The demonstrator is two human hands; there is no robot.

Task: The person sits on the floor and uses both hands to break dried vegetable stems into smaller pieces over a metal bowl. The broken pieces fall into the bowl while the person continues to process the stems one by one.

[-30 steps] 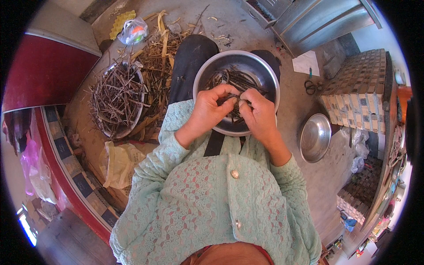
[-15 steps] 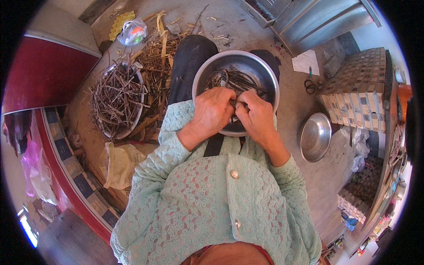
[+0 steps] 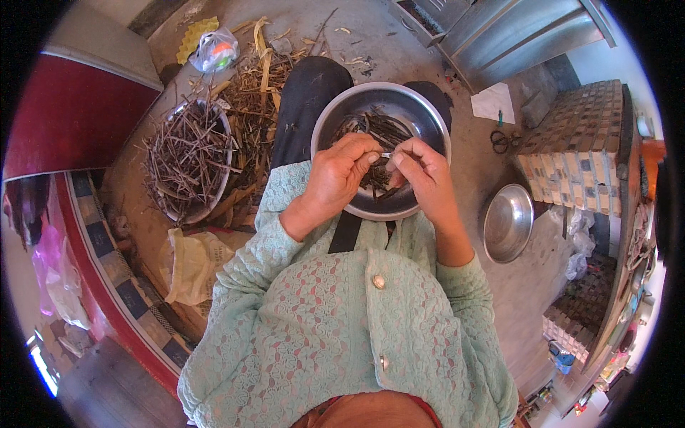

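Note:
A metal basin (image 3: 431, 132) rests on my lap. Inside it lie thin, dark brown, stick-like pieces (image 3: 387, 128), perhaps dried pods, with smaller bits lower down. Over the basin my left hand (image 3: 335, 177) and my right hand (image 3: 428, 178) meet, thumbs and forefingers pinched. Between their fingertips runs a short, thin, pale piece (image 3: 386, 155); its kind is too small to make out. My palms and the lower fingers' undersides are hidden.
To the left, a bowl (image 3: 227, 160) is heaped with brown twigs (image 3: 187, 160), beside loose dry stalks (image 3: 253, 121). A second metal basin (image 3: 508, 221) stands on the floor at right, near scissors (image 3: 500, 141) and a brick structure (image 3: 574, 146).
My fingertips have risen slightly and drawn a little apart, so the pale piece shows between them. More of the basin's contents are visible below my hands.

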